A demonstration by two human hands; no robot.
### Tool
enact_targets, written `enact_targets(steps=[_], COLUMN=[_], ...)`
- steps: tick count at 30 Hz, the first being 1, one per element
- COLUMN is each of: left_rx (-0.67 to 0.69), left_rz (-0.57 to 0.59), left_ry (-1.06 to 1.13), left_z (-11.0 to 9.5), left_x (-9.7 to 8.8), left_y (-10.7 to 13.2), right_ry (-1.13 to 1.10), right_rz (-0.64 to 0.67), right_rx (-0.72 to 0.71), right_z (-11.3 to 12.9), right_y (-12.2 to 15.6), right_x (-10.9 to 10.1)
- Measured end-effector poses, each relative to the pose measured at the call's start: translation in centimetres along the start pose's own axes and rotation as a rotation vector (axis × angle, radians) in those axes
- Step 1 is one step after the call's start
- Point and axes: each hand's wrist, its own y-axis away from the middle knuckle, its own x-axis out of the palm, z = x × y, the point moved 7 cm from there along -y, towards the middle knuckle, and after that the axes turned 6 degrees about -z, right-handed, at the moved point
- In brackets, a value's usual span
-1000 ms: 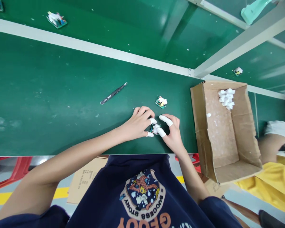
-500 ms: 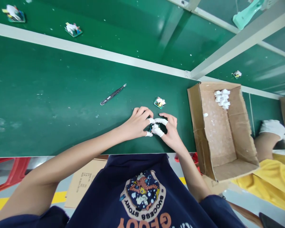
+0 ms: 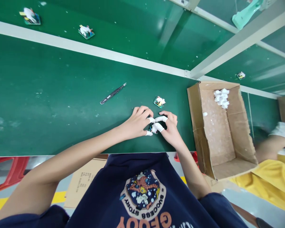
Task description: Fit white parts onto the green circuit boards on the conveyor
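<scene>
Two-handed grip: white finger cots (image 3: 158, 127) on the left hand (image 3: 137, 123) and right hand (image 3: 171, 131) pinch a small circuit board (image 3: 151, 128) from both sides, close over the green tabletop (image 3: 49, 123). Only the covered fingertips meet the board, a part too small for a fuller hold. A second board (image 3: 159, 102), topped with white, lies just beyond, near black tweezers (image 3: 113, 93). To the right, a cardboard box (image 3: 197, 126) holds white foam pieces (image 3: 221, 98).
</scene>
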Motion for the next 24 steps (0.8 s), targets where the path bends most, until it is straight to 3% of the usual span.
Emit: enact_targets(steps=[11, 17, 21, 24], left_rx=[0.012, 0.024, 0.013, -0.078], left_rz=[-0.014, -0.013, -0.047, -0.169], left_ry=[-0.025, -0.017, -0.023, -0.028], left_z=[0.1, 0.2, 0.4, 1.7], left_x=[0.0, 0.0, -1.3, -3.6], left_y=[0.0, 0.0, 0.3, 0.5], right_ry=[0.018, 0.005, -0.251, -0.476], right_rz=[-0.023, 0.034, -0.047, -0.157], right_rx=[0.010, -0.080, -0.109, -0.103], right_z=[-0.2, 0.5, 0.4, -0.3], right_y=[0.0, 0.2, 0.5, 1.2], right_x=[0.0, 0.3, -0.7, -1.2])
